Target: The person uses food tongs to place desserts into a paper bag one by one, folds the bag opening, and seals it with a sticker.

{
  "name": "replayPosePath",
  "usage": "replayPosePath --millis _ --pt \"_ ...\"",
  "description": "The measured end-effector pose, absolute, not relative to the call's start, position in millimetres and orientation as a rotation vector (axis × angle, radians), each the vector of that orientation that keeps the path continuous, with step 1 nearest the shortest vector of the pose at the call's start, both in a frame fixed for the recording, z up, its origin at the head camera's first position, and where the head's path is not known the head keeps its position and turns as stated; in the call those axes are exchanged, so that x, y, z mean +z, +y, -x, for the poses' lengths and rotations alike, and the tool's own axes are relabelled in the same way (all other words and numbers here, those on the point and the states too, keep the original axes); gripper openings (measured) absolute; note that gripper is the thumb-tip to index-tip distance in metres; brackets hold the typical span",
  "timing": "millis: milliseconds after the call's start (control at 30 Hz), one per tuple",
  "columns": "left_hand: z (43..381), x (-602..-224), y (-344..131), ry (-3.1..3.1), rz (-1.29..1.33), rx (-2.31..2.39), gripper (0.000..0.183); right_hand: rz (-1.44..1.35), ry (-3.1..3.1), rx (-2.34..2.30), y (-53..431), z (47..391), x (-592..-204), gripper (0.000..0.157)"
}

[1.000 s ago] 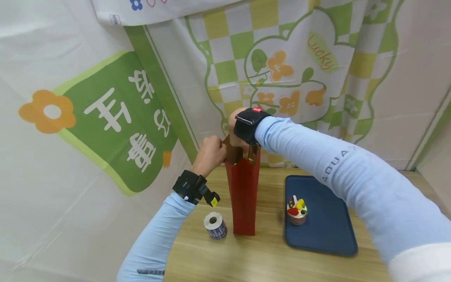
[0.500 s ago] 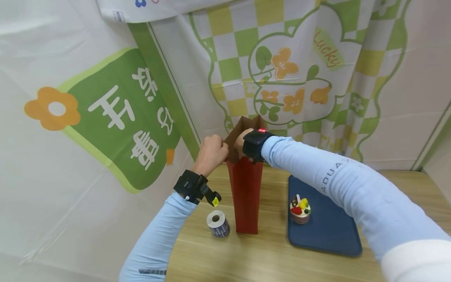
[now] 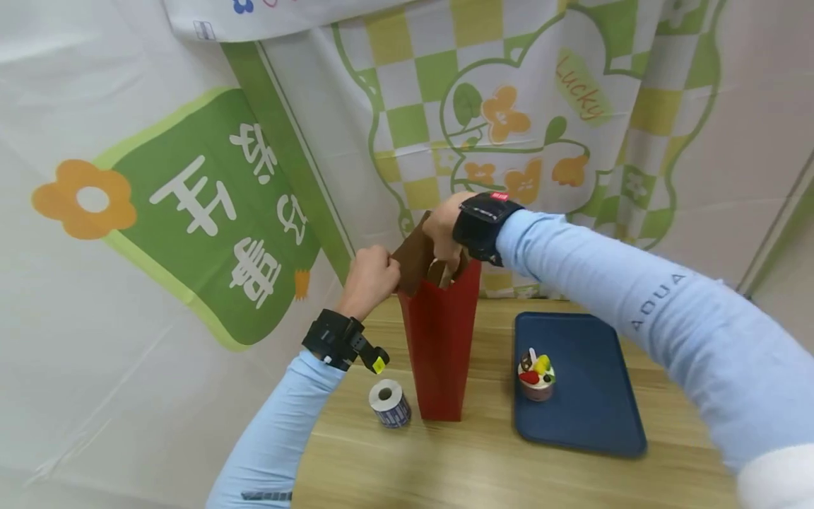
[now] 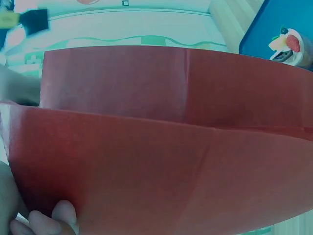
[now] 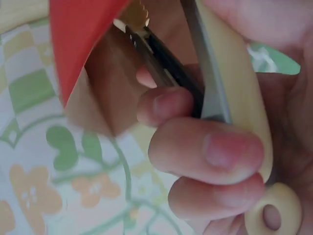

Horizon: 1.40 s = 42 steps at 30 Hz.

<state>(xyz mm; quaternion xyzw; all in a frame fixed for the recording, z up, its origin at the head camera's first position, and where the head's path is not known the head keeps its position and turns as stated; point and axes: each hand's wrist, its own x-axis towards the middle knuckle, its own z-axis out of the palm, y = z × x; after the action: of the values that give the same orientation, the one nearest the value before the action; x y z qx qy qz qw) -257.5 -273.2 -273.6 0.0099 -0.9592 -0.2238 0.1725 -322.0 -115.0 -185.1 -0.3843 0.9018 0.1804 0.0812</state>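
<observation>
A tall red paper bag [image 3: 441, 353] with a brown inside stands upright on the table. My left hand [image 3: 371, 277] pinches the left side of its rim; in the left wrist view the fingertips [image 4: 63, 211] lie against the bag's side. Over the mouth is my right hand [image 3: 448, 219], gripping kitchen tongs [image 5: 237, 78] with a cream handle and a ring at the end. The tongs' metal arms point into the bag, with a scalloped golden tip showing in the right wrist view. Whatever lies deeper in the bag is hidden.
Left of the bag's base sits a roll of labels [image 3: 390, 403]. To its right lies a blue tray [image 3: 588, 396], bearing a small cup of fruit-topped dessert [image 3: 536, 375]. A patterned curtain [image 3: 528, 113] hangs close behind the wooden table [image 3: 509, 474].
My right hand dipped lower at the bag's mouth, then rose again and shifted right with the tongs. The bag's mouth has spread wider, while my left hand keeps its hold on the rim.
</observation>
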Motion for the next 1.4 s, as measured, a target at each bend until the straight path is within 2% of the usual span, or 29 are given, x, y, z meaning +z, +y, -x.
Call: replayPosePath --millis 233,333,467,567,667,767,933,1100,1200,1400 --pt "254 -275 -279 -2.731 -0.044 -0.677 0.038 1.292 2.731 0.285 -46 317 -148 0.028" --pt "253 -277 -280 -2.74 -0.055 -0.699 0.038 1.354 2.791 0.149 -4 310 -147 0.03" --pt "251 -278 -282 -2.76 -0.085 -0.708 0.037 1.385 2.899 -0.131 53 291 -166 0.037" --pt "250 -278 -284 -2.77 -0.103 -0.709 0.037 1.346 2.979 -0.34 93 274 -194 0.042" --pt "250 -276 -284 -2.766 -0.108 -0.701 0.037 1.253 3.051 -0.477 131 258 -229 0.059" --pt "250 -275 -282 -2.757 -0.101 -0.679 0.037 1.119 3.099 -0.522 164 246 -270 0.069" --pt "251 -273 -280 -2.753 -0.079 -0.652 0.038 0.963 3.079 -0.574 201 235 -344 0.072" --pt "254 -272 -277 -2.748 -0.066 -0.658 0.038 0.881 2.957 -0.681 210 233 -415 0.067" --pt "255 -272 -275 -2.743 -0.056 -0.658 0.037 0.848 2.892 -0.73 207 235 -453 0.069" --pt "256 -273 -269 -2.751 -0.046 -0.67 0.036 0.8 2.853 -0.744 192 246 -510 0.073"
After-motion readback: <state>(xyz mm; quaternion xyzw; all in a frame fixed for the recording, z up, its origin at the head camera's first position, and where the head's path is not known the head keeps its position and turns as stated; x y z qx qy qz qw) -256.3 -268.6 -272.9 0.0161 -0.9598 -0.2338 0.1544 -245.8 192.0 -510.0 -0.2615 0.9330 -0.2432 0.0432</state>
